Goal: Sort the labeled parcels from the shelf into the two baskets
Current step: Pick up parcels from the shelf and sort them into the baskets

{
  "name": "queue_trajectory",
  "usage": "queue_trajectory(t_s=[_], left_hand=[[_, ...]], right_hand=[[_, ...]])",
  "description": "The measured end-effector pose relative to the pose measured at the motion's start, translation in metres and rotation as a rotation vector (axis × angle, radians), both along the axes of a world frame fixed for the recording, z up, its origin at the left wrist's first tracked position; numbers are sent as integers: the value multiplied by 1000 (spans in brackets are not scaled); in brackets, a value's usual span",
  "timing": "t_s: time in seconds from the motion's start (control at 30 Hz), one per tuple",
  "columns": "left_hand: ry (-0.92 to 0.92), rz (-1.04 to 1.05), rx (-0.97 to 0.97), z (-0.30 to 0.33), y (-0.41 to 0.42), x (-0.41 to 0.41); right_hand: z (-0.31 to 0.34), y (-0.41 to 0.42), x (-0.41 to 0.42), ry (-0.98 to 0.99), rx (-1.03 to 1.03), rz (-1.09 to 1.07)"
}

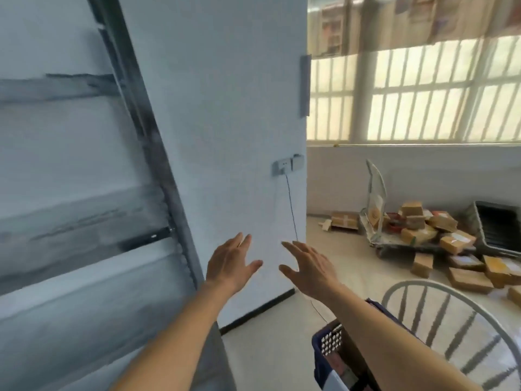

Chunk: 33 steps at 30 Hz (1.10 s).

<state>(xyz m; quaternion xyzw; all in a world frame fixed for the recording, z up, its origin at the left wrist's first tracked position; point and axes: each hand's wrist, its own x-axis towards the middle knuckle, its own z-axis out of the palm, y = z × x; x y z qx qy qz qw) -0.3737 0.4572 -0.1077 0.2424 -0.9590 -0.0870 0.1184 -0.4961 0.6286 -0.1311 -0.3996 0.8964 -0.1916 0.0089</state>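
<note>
Both hands, left [229,265] and right [310,270], reach forward wide and empty; blurred shelf [84,170] at nine o'clock, apparently a blue basket [332,342] at five.

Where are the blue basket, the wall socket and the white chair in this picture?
blue basket [324,344]: head view, on its perforated near wall.
wall socket [282,166]: head view, on its faceplate.
white chair [423,286]: head view, on the curved top rail of its back.

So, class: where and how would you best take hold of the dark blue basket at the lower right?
Grip the dark blue basket by its near corner rim, coming from above with the right hand: the top is open, the rim edge is exposed, and the forearm hides the far side.
</note>
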Motion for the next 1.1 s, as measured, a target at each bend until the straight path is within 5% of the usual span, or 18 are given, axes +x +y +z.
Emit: queue_trajectory(t_s=[0.47,0.8,1.1], left_hand=[[176,536,-161,167,-127,423],[147,868,-222,203,-174,760],[143,1055,-256,189,-223,965]], right_hand=[[183,-211,337,198,-51,538],[212,-330,647,220,-12,826],[214,-418,848,218,11,981]])
